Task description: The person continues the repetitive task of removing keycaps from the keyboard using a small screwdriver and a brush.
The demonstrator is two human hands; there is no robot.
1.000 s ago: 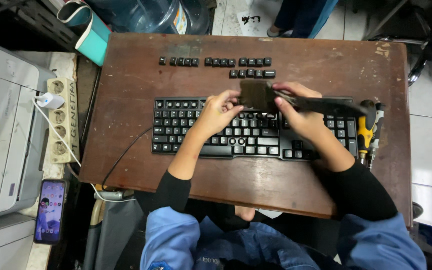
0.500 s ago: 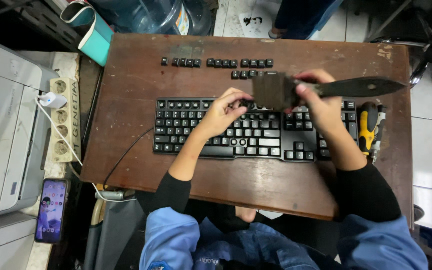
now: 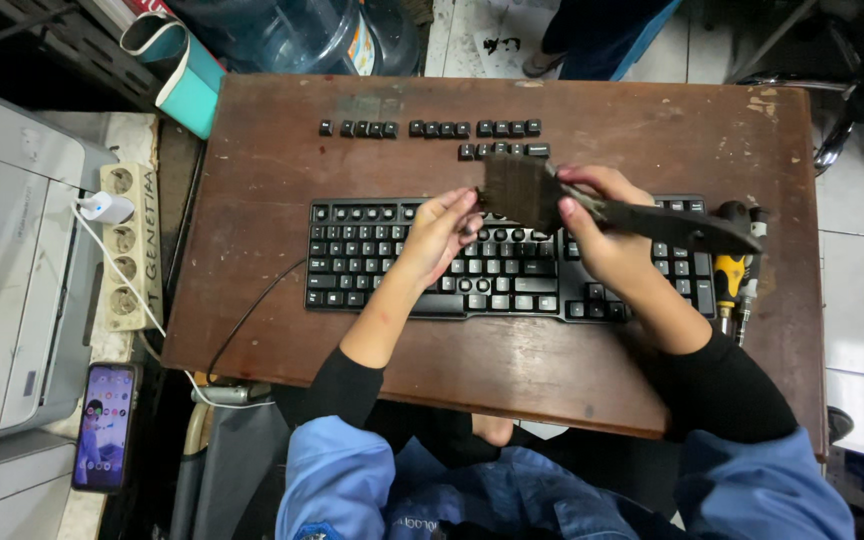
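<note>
At frame centre, the right hand [image 3: 607, 235] gripped a dark paintbrush [image 3: 592, 205] above the black keyboard [image 3: 372, 262]; the left hand's [image 3: 439, 232] curled fingers touched its bristles.

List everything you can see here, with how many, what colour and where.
brush: one, dark, held over the keyboard's top edge
keyboard: one, black, middle of the table
loose keycaps: over a dozen, black, rowed at the table's far edge
screwdrivers: two, one yellow-and-black, right of the keyboard
table: one, brown wood
power strip: one, cream, left of the table
charger: one, white, plugged into the strip
phone: one, screen lit, lower left
water bottle: one, blue, beyond the table
left hand: fingers at the bristles
right hand: gripping the brush handle
</note>
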